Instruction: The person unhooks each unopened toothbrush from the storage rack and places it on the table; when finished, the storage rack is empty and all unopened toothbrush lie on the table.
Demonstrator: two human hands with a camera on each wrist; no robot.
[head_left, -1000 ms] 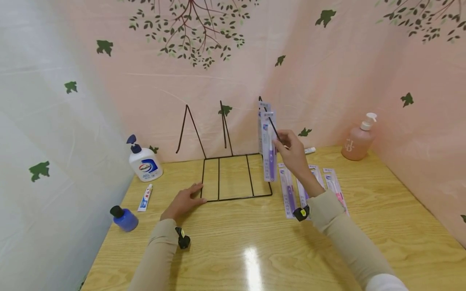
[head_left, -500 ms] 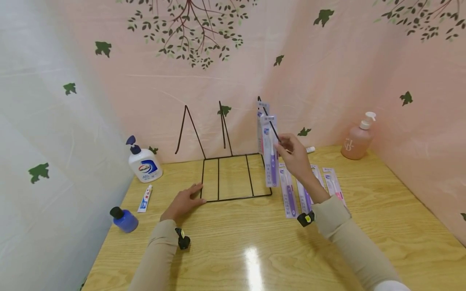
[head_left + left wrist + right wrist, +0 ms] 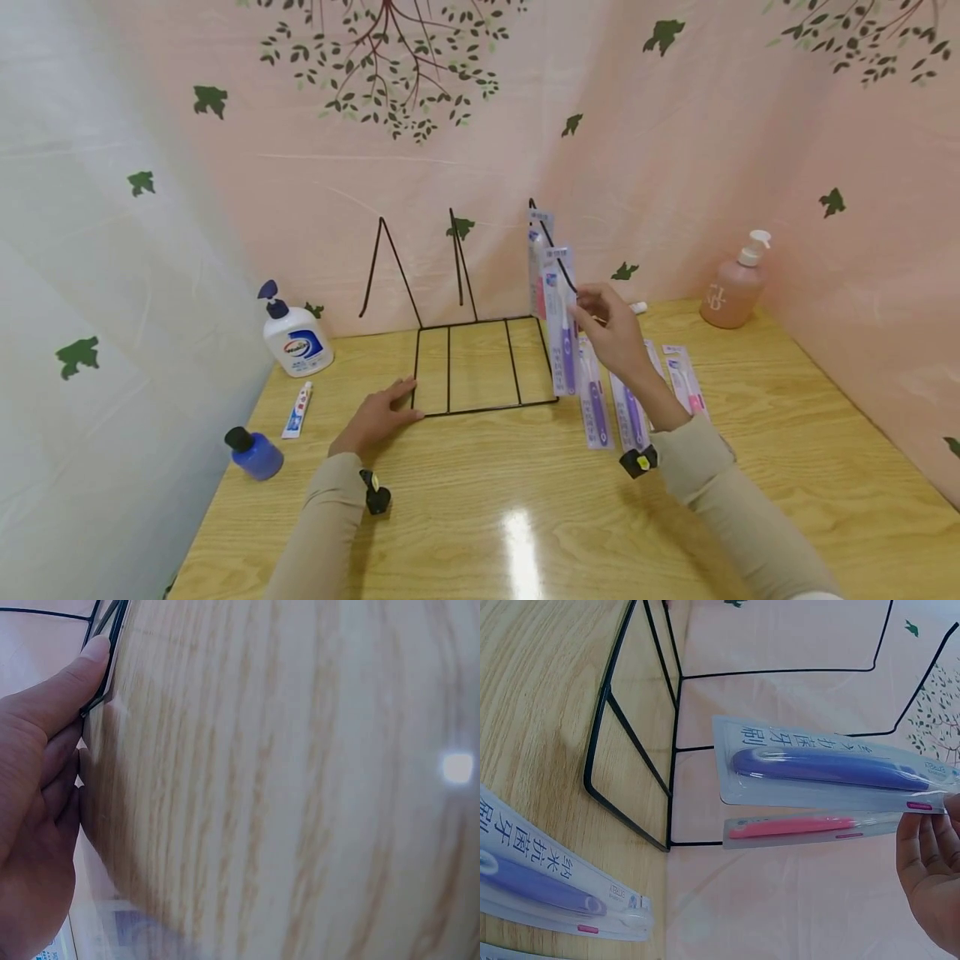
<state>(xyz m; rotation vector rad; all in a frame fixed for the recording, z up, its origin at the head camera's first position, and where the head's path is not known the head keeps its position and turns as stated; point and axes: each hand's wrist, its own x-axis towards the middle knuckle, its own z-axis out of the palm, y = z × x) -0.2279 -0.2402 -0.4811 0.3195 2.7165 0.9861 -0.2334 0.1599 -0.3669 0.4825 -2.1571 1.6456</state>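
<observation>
A black wire rack (image 3: 483,410) stands on the wooden table, with several bent prongs rising at its back. My right hand (image 3: 613,329) pinches the side of a packaged purple toothbrush (image 3: 566,354). Its pack hangs upright at the tip of the rack's right prong; whether the prong passes through its hole is unclear. Behind it on the same prong hangs a pink toothbrush pack (image 3: 795,828). My left hand (image 3: 377,422) touches the rack's front left corner, fingers fairly straight. In the left wrist view its thumb (image 3: 75,679) lies along the wire.
Several toothbrush packs, including a purple one (image 3: 596,408) and a pink one (image 3: 686,383), lie right of the rack. At left stand a white pump bottle (image 3: 300,343), a toothpaste tube (image 3: 297,410) and a blue bottle (image 3: 258,457). A pink pump bottle (image 3: 731,292) stands back right.
My right hand and the purple toothbrush pack have come down and slightly right along the prong, away from the pink pack. My left hand stays at the rack's corner.
</observation>
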